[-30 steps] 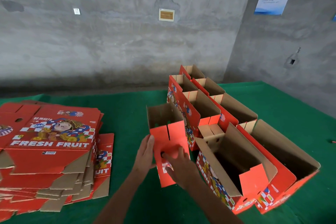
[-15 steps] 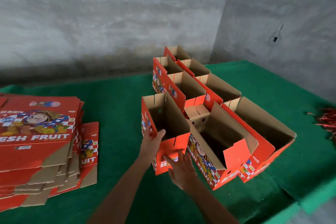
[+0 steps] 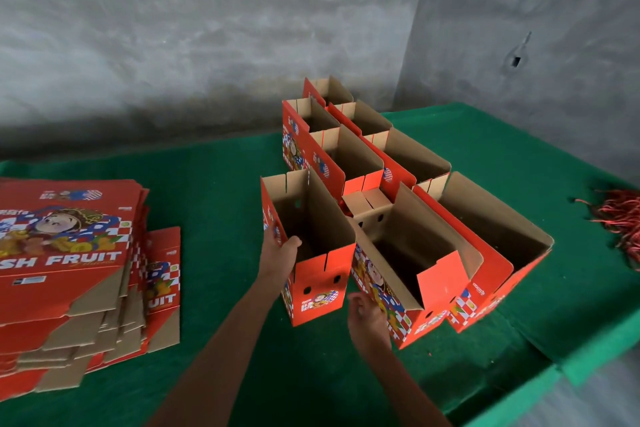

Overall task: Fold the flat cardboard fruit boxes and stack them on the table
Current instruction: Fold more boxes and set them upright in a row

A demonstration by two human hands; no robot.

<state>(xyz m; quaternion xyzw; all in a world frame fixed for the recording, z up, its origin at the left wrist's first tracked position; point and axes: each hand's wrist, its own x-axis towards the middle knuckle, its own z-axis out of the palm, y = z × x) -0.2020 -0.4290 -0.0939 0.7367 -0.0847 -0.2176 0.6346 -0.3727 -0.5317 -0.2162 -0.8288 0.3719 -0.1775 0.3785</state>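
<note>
A newly folded red fruit box [image 3: 317, 282] stands upright and open-topped on the green table [image 3: 214, 204], at the left end of a row of several folded boxes [image 3: 446, 253]. My left hand [image 3: 278, 255] grips the box's left wall, thumb over the top edge. Just right of the box's front face, my right hand [image 3: 367, 319] hangs with loosely curled fingers and holds nothing. A tall stack of flat red "FRESH FRUIT" boxes [image 3: 65, 253] lies at the left.
More folded boxes [image 3: 332, 121] run in two rows toward the grey concrete wall [image 3: 207, 45]. A bundle of red strings [image 3: 620, 218] lies at the right edge. The table's front-right corner [image 3: 568, 374] is near the last box.
The box went from lying tilted in both hands to standing upright beside the row. My right hand has come off its front face; the camera turned slightly right.
</note>
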